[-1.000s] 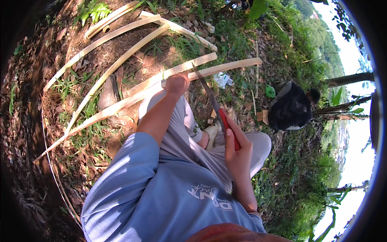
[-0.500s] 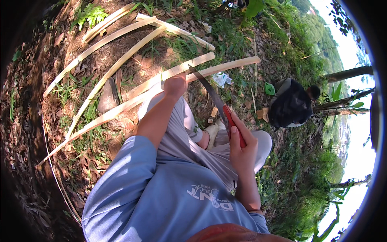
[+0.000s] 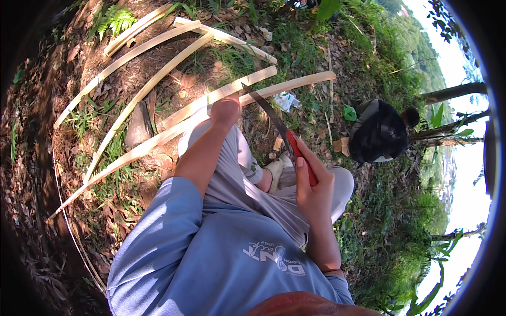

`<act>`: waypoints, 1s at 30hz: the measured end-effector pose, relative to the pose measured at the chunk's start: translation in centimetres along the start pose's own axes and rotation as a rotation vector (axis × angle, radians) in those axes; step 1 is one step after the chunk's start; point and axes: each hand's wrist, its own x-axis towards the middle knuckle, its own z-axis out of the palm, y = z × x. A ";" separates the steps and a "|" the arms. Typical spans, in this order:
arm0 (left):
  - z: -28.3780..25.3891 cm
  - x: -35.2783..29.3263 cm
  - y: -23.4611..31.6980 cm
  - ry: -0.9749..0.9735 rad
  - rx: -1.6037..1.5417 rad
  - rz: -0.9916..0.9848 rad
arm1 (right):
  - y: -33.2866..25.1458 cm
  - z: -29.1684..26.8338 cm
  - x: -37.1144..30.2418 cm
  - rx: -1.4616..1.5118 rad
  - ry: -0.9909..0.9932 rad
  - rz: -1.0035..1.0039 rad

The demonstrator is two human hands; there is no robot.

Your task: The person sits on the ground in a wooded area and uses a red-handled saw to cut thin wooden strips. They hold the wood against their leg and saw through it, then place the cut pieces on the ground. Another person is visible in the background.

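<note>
A long pale wooden strip (image 3: pixel 153 144) runs across my bent leg, and my left hand (image 3: pixel 226 110) is closed over it. A shorter pale strip (image 3: pixel 197 105) lies just beyond, along the knuckles; whether the fingers also grip it cannot be told. My right hand (image 3: pixel 314 181) is wrapped round the red handle of a handsaw (image 3: pixel 271 116). The dark, narrow blade slants away to the left. It crosses the long strip just right of my left hand, and its tip reaches the shorter strip.
Several more pale strips (image 3: pixel 150 84) lie on leafy ground ahead and left. A flat grey stone (image 3: pixel 138 125) is beside them. Small wood offcuts (image 3: pixel 277 144) lie near my foot. White plastic (image 3: pixel 286 101) lies beyond the strips. Another person (image 3: pixel 379 131) in dark clothing crouches at right.
The saw and my right hand have shifted slightly forward, away from me. My left hand stays closed at the same place on the strip. The whole view has drifted a little.
</note>
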 end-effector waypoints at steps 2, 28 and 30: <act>-0.4 0.0 0.1 -0.028 -0.012 -0.001 | 0.2 0.0 -0.1 0.014 -0.026 0.003; -4.4 -0.6 1.3 -0.025 -0.226 -0.094 | 4.1 6.2 6.6 0.032 0.034 -0.090; -4.4 -0.7 1.3 -0.020 -0.227 -0.082 | 7.1 8.0 9.0 0.051 0.056 -0.194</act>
